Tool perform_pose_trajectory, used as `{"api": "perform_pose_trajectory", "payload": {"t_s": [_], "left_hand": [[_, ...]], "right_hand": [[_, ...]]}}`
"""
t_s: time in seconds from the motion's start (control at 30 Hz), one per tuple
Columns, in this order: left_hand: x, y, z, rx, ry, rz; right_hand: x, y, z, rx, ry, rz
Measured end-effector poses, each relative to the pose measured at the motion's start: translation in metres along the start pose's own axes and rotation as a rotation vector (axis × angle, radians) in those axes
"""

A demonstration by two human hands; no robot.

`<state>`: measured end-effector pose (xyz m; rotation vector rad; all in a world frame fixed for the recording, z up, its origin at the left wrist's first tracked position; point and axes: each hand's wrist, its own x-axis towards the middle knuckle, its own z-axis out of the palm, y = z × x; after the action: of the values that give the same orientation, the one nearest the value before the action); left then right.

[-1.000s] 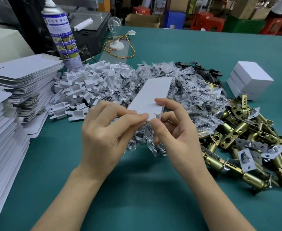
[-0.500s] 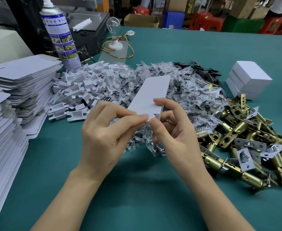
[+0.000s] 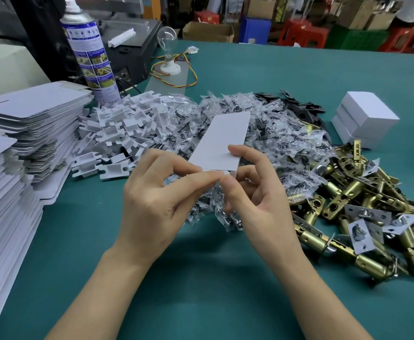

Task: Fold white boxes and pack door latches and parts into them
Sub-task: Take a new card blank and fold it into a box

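The left hand (image 3: 152, 207) and the right hand (image 3: 257, 204) both pinch the near end of a long white box (image 3: 221, 141), held up over the green table (image 3: 201, 290). Under it lies a heap of little clear bags (image 3: 250, 119). Brass door latches (image 3: 348, 217) sit on the right. Flat white box sheets (image 3: 34, 114) are stacked on the left.

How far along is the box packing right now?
Done: a few closed white boxes stacked at the far right. In hand: both hands, left hand and right hand, work the near end flap of one long box. Left: tall stacks of flat blanks, the bagged parts and the brass latches remain piled up.
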<state>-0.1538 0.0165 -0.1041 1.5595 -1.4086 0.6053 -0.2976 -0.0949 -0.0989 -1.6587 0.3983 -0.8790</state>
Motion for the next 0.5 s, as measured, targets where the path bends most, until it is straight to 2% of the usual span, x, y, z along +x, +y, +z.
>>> {"api": "perform_pose_trajectory", "payload": {"t_s": [0.5], "left_hand": [[0.0019,0.0009,0.0018,0.003,-0.048,-0.032]], "right_hand": [[-0.0016,0.0001,0.0010,-0.118,-0.035,-0.017]]}}
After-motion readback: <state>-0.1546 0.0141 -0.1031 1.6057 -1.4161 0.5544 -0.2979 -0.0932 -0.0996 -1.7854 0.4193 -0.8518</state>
